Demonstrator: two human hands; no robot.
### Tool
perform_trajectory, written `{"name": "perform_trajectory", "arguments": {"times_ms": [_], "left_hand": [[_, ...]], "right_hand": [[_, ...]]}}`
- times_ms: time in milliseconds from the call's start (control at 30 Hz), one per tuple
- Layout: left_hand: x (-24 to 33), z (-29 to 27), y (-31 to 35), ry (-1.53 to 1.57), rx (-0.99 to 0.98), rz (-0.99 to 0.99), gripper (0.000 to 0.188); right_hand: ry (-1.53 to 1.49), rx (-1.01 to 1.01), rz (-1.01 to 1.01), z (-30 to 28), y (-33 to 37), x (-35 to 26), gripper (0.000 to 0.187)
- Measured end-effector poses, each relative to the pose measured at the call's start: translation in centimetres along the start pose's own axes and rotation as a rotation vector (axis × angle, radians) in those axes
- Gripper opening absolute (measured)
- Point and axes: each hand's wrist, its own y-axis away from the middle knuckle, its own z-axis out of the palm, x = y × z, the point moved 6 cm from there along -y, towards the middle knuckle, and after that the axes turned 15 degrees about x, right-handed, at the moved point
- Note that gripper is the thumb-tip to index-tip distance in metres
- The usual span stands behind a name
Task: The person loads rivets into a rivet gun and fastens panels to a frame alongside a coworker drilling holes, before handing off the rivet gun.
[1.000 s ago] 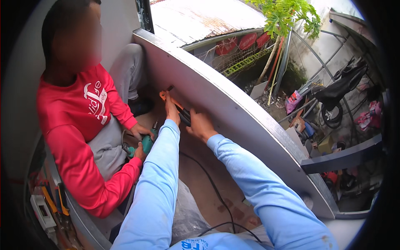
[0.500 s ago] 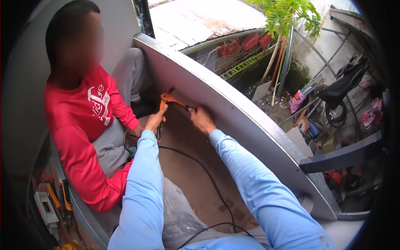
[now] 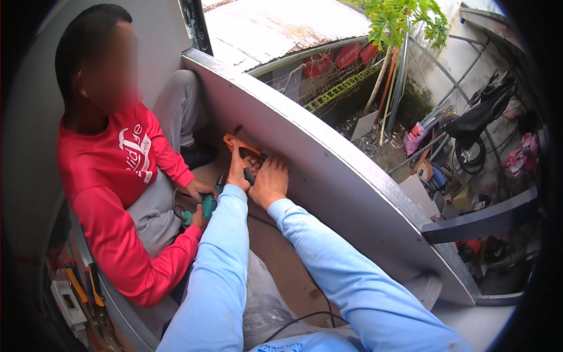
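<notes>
An orange hand riveter (image 3: 229,141) with dark grips has its head close to the inner face of a grey panel (image 3: 346,188). My left hand (image 3: 236,169) is wrapped round the handle on its left side. My right hand (image 3: 270,181) is closed over the other handle, right beside the left hand and close to the panel; its palm side is hidden. The two handles are squeezed near each other. To the left, a co-worker in a red sweatshirt (image 3: 111,193) sits holding a green power drill (image 3: 209,205) low between the knees.
A black cord (image 3: 299,320) crosses the brown floor below my arms. Pliers (image 3: 94,287) and a white boxed device (image 3: 67,305) lie at the lower left. Beyond the panel's top edge are a papaya-like tree (image 3: 404,23), metal poles and piled scrap.
My right hand has swung left and down toward my left hand, bringing the spread riveter handles together. The co-worker's drill has come further into view.
</notes>
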Motion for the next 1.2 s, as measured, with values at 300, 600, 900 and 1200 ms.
{"name": "perform_trajectory", "arguments": {"times_ms": [300,600,900,1200], "left_hand": [[1.1,0.3,-1.0,-0.024,0.085,0.281,0.067],[0.7,2.1,0.7,0.256,0.299,0.337,0.073],[-12.0,3.3,11.6,-0.044,0.449,0.272,0.086],[-27.1,1.9,19.7,-0.294,0.311,0.133,0.08]], "right_hand": [[-0.057,0.153,-0.027,0.6,-1.5,1.0,0.059],[-0.366,-0.005,-0.078,-0.7,-1.9,3.2,0.043],[-0.688,-0.345,0.163,-2.4,11.5,13.8,0.051],[-0.879,-0.376,0.384,-12.9,20.5,22.6,0.044]]}}
